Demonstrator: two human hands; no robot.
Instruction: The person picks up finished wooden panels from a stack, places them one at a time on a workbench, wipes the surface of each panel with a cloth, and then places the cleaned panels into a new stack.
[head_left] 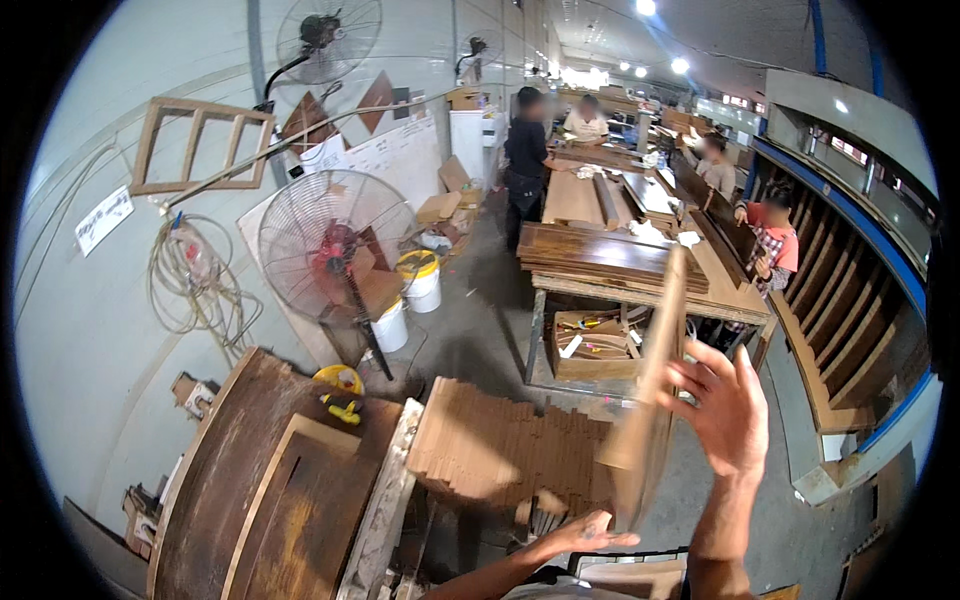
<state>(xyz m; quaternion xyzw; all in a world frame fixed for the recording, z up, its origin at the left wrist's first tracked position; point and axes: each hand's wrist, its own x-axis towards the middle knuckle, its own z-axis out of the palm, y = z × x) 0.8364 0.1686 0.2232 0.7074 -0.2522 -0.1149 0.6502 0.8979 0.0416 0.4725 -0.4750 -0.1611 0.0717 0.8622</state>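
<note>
Brown workbench (235,425) — yellow-black tool (345,411), flat panel (315,500), far table (735,300) — dark boards (600,255), perhaps cloths (648,233)

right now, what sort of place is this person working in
Most likely a woodworking or furniture workshop: a stack of thin wooden pieces stands nearby, dark brown boards lie on a long worktable, and a long blurred wooden piece is up front.

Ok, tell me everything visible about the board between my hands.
The board is long, narrow and light brown, apparently wood, and blurred. It is seen almost edge-on, steeply tilted, its top leaning right in the picture. The right hand seems to touch its right side; its lower end is by the left hand, but contact there is unclear.
</note>
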